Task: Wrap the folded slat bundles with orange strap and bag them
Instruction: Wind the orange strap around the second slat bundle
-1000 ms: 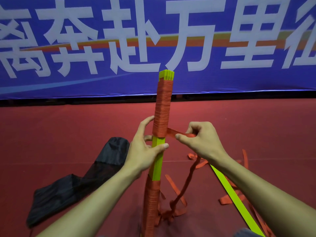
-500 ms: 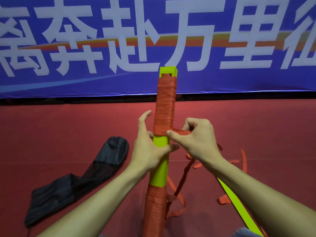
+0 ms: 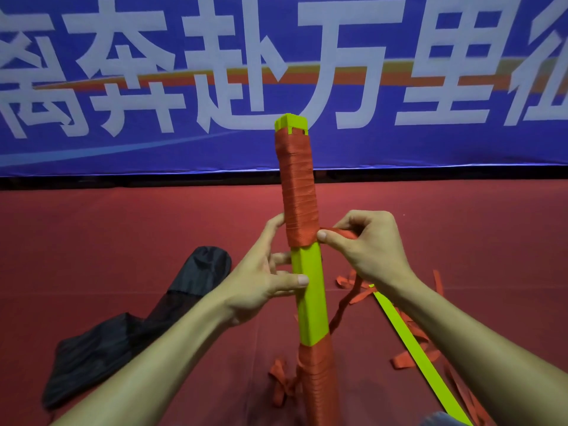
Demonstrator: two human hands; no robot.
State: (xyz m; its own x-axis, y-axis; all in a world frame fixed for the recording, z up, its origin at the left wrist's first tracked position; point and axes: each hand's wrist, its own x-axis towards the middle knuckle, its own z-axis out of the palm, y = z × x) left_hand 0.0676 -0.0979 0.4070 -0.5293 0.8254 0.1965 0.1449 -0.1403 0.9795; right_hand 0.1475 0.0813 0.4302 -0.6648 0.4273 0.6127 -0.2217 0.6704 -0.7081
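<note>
One bundle: L hand grips mid, R hand pinches strap at wrap-edge.

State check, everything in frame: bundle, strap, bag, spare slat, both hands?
slat bundle: upright, wrapped at top and bottom, middle bare.
orange strap: runs from upper wrap to right hand, rest loose on floor.
left hand: grips bare middle.
right hand: pinches strap beside bundle.
black bag: crumpled on floor, bundle not inside.
loose slat: flat on floor, unwrapped.
</note>
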